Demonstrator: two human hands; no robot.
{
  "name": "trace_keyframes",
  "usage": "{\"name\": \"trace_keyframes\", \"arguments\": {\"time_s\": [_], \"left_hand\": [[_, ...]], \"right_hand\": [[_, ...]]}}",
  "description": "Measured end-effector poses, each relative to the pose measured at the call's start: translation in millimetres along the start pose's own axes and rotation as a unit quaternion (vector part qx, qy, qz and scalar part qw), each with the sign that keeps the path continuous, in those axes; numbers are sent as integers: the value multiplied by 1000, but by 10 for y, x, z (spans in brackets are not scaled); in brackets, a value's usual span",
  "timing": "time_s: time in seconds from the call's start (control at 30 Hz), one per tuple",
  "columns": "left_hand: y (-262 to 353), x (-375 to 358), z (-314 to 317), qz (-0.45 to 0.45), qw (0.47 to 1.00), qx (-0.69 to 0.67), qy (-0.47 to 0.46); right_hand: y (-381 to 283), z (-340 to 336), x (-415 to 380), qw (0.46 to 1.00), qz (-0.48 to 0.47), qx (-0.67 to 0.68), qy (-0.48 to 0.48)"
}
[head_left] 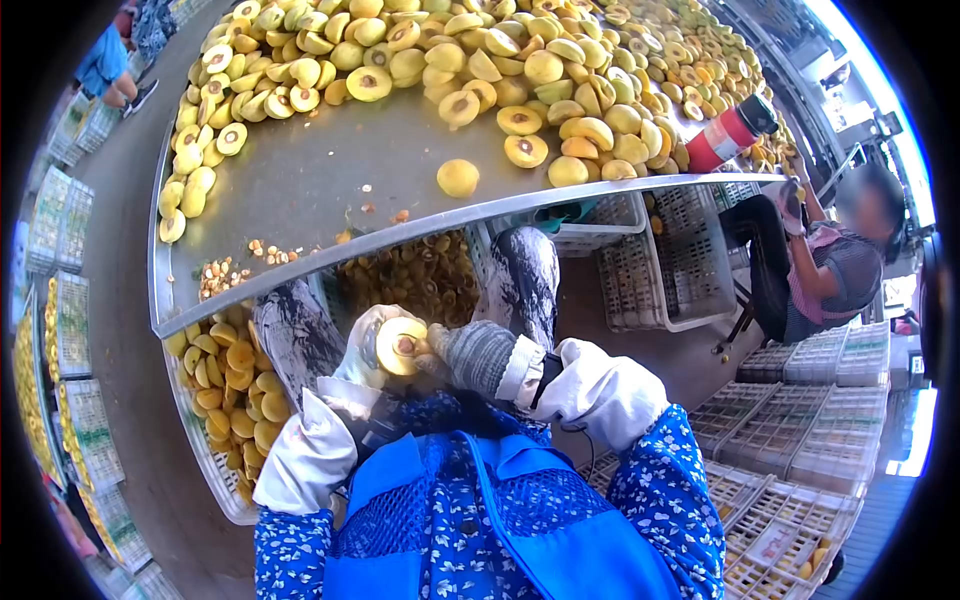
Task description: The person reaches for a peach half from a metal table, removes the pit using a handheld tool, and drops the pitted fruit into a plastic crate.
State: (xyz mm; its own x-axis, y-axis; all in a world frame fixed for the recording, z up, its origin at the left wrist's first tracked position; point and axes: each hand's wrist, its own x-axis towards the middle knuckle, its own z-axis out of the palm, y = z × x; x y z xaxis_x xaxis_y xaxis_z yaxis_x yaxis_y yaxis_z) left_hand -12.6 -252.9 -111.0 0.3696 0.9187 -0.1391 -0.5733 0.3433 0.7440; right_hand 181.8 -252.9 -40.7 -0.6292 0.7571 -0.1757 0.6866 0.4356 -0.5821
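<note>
Close to my body, over my lap, my left hand (362, 345) in a pale glove grips a halved yellow peach (396, 338). Its cut face is turned up, with a brown hollow in the middle. My right hand (480, 357), in a grey knitted glove, is closed against the peach half's right edge. Whatever its fingers hold is hidden. Below my hands is a container of peach pieces (415, 280), between my knees.
A metal table (320, 170) with a raised rim bears many peach halves (545, 68). Pit fragments (222, 277) lie near its left corner. A red bottle (725, 137) stands at right. A crate of halves (240, 385) is at my left; a co-worker (835, 260) sits at right beside stacked crates (775, 430).
</note>
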Motion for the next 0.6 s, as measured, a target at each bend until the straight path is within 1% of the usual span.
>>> {"name": "trace_keyframes", "arguments": {"time_s": [0.07,0.1,0.17,0.2,0.3,0.33,0.37,0.4,0.43,0.47,0.5,0.53,0.57,0.6], "left_hand": [[99,-21,-43,5,987,145,-62],[130,-26,-45,-2,988,140,-57],[238,-15,-25,-18,989,135,-50],[288,1,-3,68,968,231,-72],[445,27,333,138,979,149,-4],[549,22,420,89,961,261,23],[652,15,507,36,928,370,39],[592,25,440,12,990,131,56],[500,19,367,-16,991,-115,70],[421,12,331,0,988,-149,45],[345,12,352,15,983,-184,20],[264,0,393,34,986,-157,40],[159,39,361,31,983,-179,18],[108,41,405,32,978,-203,27]], "right_hand": [[-8,-10,6,1000,-1,-19,-24],[-19,-25,18,999,-2,-28,-35],[-42,-27,69,1000,-3,-4,-30],[-48,-37,90,1000,-3,7,-27],[-173,-10,53,994,-7,24,108],[-222,33,23,979,-24,43,196],[-264,14,-24,983,53,47,167],[-252,61,-33,972,68,119,192],[-250,103,-35,954,85,193,215],[-275,105,-48,948,90,208,223],[-282,136,-30,940,73,218,252],[-289,186,12,931,57,228,280],[-281,235,46,921,40,235,309],[-282,262,50,926,89,250,270]]}}
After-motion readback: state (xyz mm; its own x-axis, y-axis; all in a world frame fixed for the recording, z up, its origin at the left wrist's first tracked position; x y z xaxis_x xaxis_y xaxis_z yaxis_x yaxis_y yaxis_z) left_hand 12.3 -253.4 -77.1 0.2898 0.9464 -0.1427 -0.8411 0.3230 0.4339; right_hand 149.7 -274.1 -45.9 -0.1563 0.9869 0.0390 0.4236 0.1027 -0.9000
